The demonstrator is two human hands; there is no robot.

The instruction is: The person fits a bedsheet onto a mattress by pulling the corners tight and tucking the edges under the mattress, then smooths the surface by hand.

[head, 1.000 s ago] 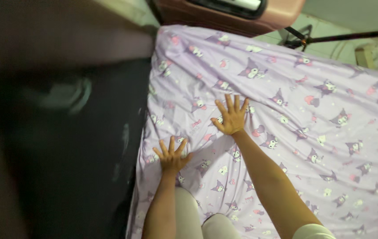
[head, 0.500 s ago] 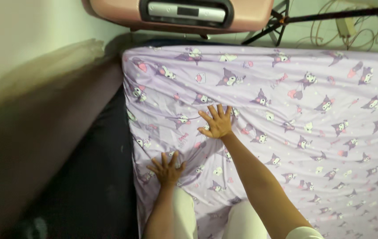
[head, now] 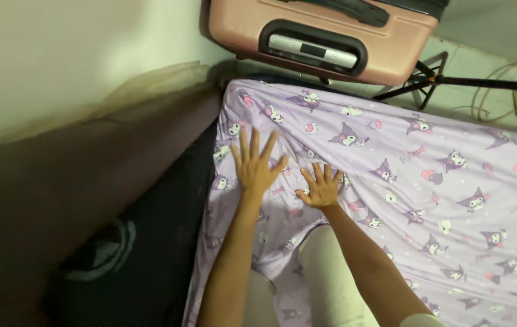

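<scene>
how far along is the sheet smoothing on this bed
Done: the lilac cartoon-print sheet already covers the mattress up to the corner near the pink suitcase. In hand: the left hand and right hand press flat, fingers spread, near that corner. Left: creases around the hands.

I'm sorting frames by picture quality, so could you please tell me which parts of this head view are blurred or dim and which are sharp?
Head view: the left third, a brownish mass against the wall, is smeared and dim; the left hand, right hand and lilac printed sheet are fairly sharp under soft, even light with no glare; the pink suitcase at the top is clear; wide-angle bending shows at the edges.
</scene>
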